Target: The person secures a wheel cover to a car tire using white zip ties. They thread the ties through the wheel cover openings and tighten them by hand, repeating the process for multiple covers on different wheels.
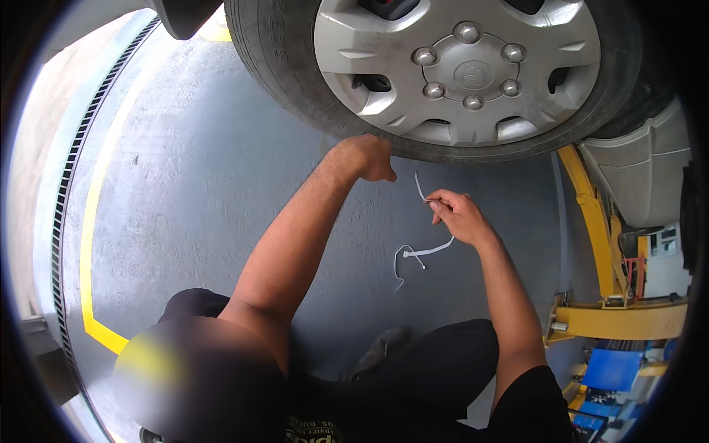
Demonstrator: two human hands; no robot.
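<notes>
A wheel with a silver hubcap (473, 74) and black tyre (281, 81) hangs above the floor in front of me. My left hand (369, 157) is at the tyre's lower edge, its fingers curled in; whatever they may hold is hidden. Thumb and fingers of my right hand (458, 214) pinch a white cable tie (430, 249), to the right of my left hand and below the tyre. One end of the tie sticks up past the fingertips. Its head end hangs lower left, where a thinner white tie (398, 269) loops about it.
Yellow lift arms (591, 214) stand at the right, by the vehicle's grey body panel (635, 162). Blue equipment (613, 369) sits at the lower right. A yellow line (92, 251) and a drain grate (66, 192) run along the grey floor (207, 177) at the left.
</notes>
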